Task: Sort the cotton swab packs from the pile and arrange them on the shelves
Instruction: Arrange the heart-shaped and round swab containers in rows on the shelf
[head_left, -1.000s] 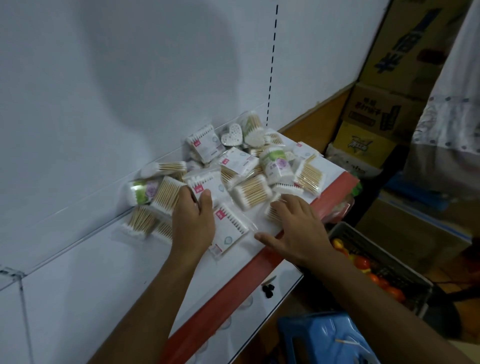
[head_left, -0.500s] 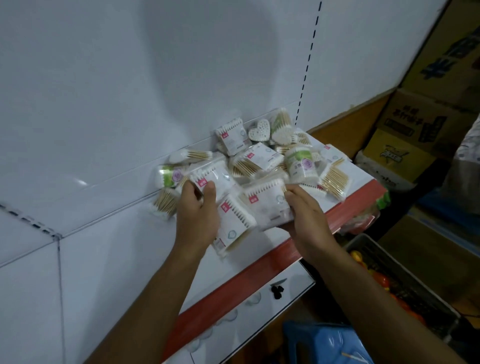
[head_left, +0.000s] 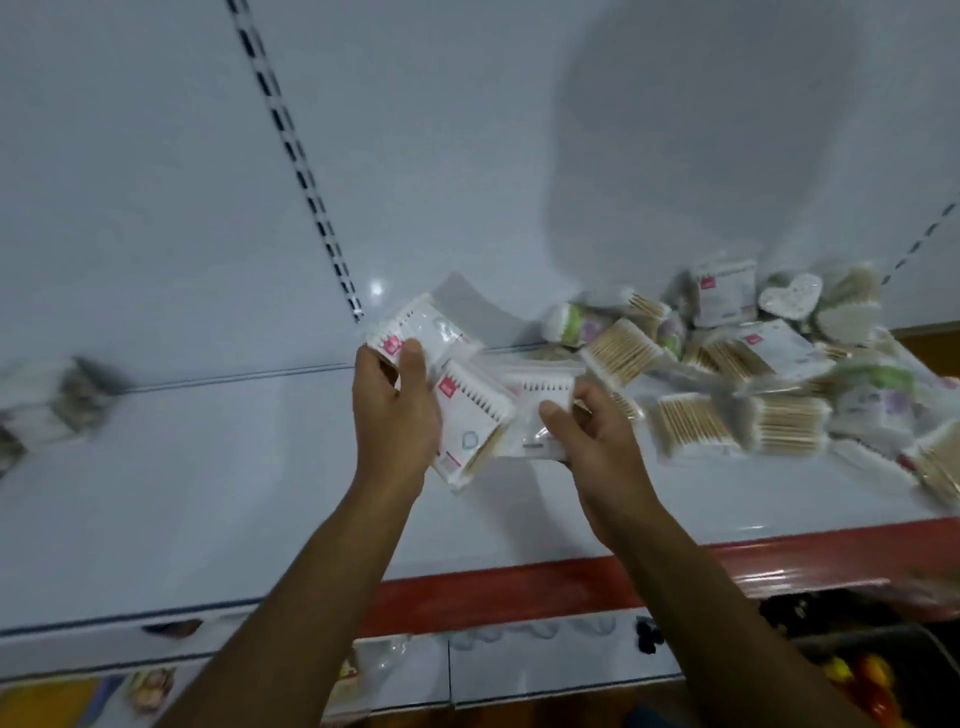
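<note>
A pile of cotton swab packs (head_left: 758, 374) lies at the right end of the white shelf (head_left: 208, 499). My left hand (head_left: 397, 410) grips two flat white packs with red labels, one high (head_left: 415, 332) and one lower (head_left: 470, 431). My right hand (head_left: 592, 436) holds another white pack (head_left: 540, 415) beside them. Both hands are above the shelf, to the left of the pile.
A few blurred packs (head_left: 47, 405) sit at the far left of the shelf. The shelf has a red front strip (head_left: 519, 587). A slotted upright (head_left: 296, 156) runs up the white back wall. A crate of bright items (head_left: 862, 680) stands below at the right.
Both hands lifted their packs off the pile and carried them left along the shelf. The view swung left, so the pile now sits at the right.
</note>
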